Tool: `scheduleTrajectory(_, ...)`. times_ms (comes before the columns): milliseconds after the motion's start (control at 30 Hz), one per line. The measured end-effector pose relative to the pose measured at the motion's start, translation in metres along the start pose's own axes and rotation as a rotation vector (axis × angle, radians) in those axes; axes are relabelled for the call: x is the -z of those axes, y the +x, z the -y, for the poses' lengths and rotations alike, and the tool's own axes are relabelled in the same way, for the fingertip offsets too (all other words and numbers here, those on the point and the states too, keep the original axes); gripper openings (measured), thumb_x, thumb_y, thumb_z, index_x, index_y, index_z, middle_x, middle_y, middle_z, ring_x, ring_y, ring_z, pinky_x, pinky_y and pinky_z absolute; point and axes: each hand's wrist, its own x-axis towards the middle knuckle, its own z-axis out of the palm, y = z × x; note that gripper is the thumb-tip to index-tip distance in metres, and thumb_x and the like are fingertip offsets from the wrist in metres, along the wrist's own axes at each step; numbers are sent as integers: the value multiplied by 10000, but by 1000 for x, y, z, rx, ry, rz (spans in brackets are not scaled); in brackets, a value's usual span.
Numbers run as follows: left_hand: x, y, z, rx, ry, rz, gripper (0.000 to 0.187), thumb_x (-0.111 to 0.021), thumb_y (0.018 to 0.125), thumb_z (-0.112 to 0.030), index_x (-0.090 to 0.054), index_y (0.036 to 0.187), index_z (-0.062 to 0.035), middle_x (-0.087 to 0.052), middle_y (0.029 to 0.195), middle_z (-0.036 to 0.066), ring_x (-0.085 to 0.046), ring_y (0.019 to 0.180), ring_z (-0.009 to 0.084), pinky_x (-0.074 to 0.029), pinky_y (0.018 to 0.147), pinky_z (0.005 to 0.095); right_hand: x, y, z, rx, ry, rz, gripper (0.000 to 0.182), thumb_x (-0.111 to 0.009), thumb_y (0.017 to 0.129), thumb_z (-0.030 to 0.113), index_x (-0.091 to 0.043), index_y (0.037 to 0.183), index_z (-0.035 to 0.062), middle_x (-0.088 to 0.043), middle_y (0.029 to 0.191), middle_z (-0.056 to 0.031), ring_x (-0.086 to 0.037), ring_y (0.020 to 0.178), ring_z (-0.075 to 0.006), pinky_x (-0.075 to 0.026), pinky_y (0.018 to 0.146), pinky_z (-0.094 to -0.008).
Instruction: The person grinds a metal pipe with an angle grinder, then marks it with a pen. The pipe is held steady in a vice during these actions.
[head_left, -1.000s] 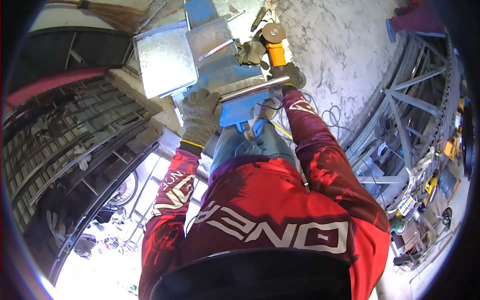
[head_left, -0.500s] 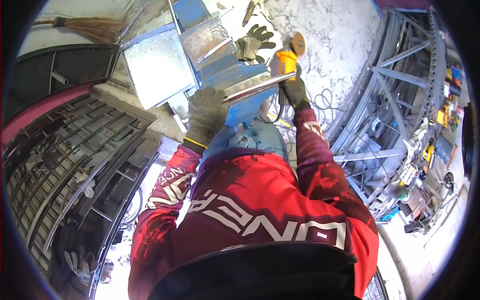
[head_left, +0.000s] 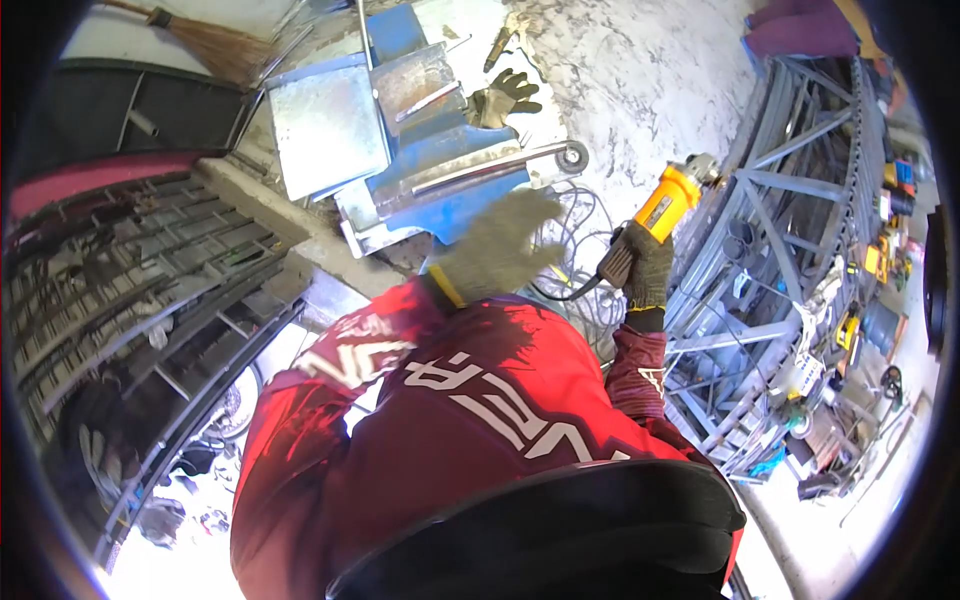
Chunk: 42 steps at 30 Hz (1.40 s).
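My right hand [head_left: 650,270], in a dark knit glove, grips a yellow angle grinder [head_left: 667,203] by its rear body. The grinder's head points up and right, near the metal frames, and its black cord hangs down to the left. My left hand [head_left: 495,250], gloved too, is blurred in front of my waist. Its fingers look spread, with nothing visible in them. Beyond it, a long metal bar [head_left: 490,172] lies along a blue metal stand [head_left: 455,205]. A round ring-like piece [head_left: 572,157] shows at the bar's right end.
A spare glove [head_left: 500,100] lies behind the stand, beside a pale metal sheet [head_left: 330,130]. Coiled cable [head_left: 590,290] is on the floor. Steel frames [head_left: 800,190] are stacked at right, dark metal grilles [head_left: 150,300] at left. Another person's purple clothing [head_left: 800,28] shows at upper right.
My right hand has carried the grinder right and down, away from the bar's end. My left hand has let go of the bar and moved right, toward my waist.
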Motion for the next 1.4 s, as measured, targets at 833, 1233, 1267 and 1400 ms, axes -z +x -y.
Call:
scheduleTrajectory(833,-124,20,-94,374,-666,-11,727,-813,766,-255,-459,1348,-1,-612,1166,161,-613,1071,261,-511,925,423,-8,-14,76,160,367,606,585,-604,997,373,-378,1477,127,-635,1204,-219,-700,990,-379,-599,872,-530)
scheduleTrajectory(1233,-106,33,-127,497,-578,123,778,-812,786,-308,-412,1375,6,-596,1192,241,-627,1132,336,-504,939,457,0,-17,89,68,407,504,520,-622,995,256,-392,1446,142,-653,1097,-165,-711,864,-314,-625,773,-461)
scheduleTrajectory(1267,-114,34,-116,497,-579,126,778,-812,786,-308,-412,1375,6,-596,1192,241,-627,1132,336,-504,939,457,-2,-18,92,68,407,502,520,-622,995,256,-392,1446,142,-653,1097,-165,-711,864,-314,-625,773,-461)
scheduleTrajectory(1400,-114,39,-105,354,-282,55,756,-806,789,-349,-441,1345,11,-623,1145,288,-639,1117,392,-502,941,476,-2,-1,87,-15,330,475,578,-708,889,65,-433,1395,117,-657,1055,-162,-715,837,-301,-627,739,-451)
